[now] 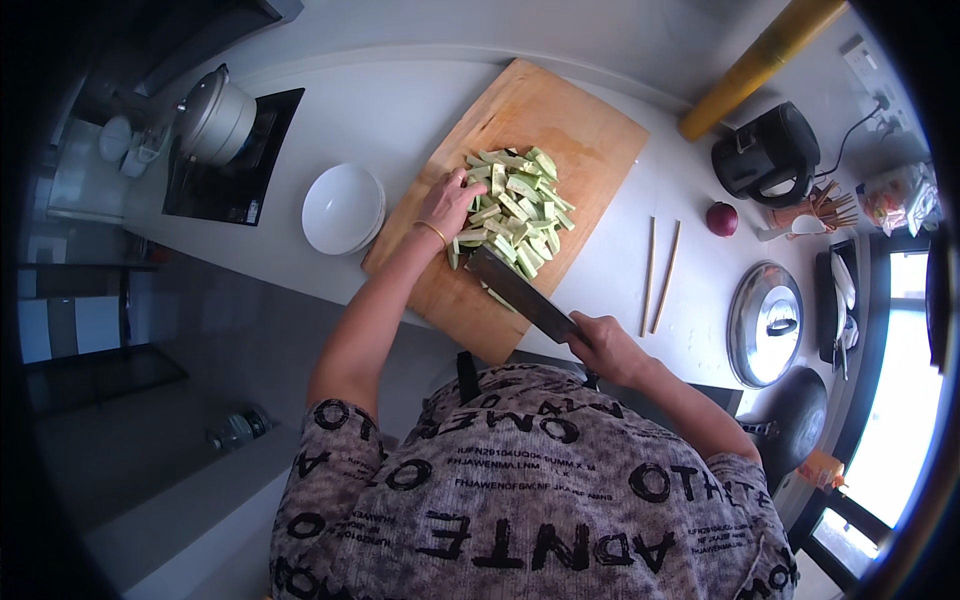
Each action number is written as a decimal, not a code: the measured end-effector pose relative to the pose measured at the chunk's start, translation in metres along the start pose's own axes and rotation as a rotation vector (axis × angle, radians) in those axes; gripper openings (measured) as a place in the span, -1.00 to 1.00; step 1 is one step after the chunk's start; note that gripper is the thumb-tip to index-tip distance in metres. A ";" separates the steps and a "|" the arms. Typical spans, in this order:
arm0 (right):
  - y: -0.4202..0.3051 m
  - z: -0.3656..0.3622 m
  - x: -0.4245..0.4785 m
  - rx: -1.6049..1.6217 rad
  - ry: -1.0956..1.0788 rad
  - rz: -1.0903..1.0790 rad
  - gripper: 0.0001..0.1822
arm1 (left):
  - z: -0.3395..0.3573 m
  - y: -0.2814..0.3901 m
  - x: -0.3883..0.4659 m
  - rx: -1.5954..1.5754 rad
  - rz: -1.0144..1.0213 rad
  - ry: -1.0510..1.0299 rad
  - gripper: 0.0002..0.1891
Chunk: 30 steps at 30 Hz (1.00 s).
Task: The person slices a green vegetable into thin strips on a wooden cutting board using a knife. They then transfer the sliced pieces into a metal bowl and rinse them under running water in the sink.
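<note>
A heap of pale green vegetable strips with darker green skin point(521, 206) lies on a wooden cutting board point(592, 135). At the heap's left edge is my left hand point(450, 202), fingers bent over and touching the strips; whether it grips one cannot be told. My right hand point(606, 346) is closed around the handle of a cleaver point(525, 294). The dark blade slants up and left from that hand, its far end beside the lower edge of the heap. A few strips lie near the blade, partly hidden by it.
Stacked white bowls point(343, 208) stand left of the board, with a lidded pot point(217, 120) on the black cooktop point(240, 180) beyond. Rightwards are wooden chopsticks point(649, 277), a red onion point(721, 219), a black electric kettle point(769, 154), a metal lid point(765, 322) and a dark wok point(799, 416).
</note>
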State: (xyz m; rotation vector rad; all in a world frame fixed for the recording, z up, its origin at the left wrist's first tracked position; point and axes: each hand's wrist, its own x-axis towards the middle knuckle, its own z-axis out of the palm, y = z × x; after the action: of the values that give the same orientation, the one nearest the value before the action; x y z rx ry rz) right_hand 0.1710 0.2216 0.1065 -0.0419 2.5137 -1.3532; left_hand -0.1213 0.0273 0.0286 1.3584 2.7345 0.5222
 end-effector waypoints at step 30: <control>0.023 -0.008 0.112 -0.235 -0.013 -0.110 -0.80 | 0.016 0.038 -0.155 -1.240 -0.701 -0.002 -0.75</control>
State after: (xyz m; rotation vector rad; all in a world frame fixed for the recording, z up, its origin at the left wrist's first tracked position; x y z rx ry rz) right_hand 0.0641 0.2230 0.0650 -0.2400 2.6807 -1.0837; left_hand 0.0062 -0.0685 0.0090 0.0938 1.8731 1.6346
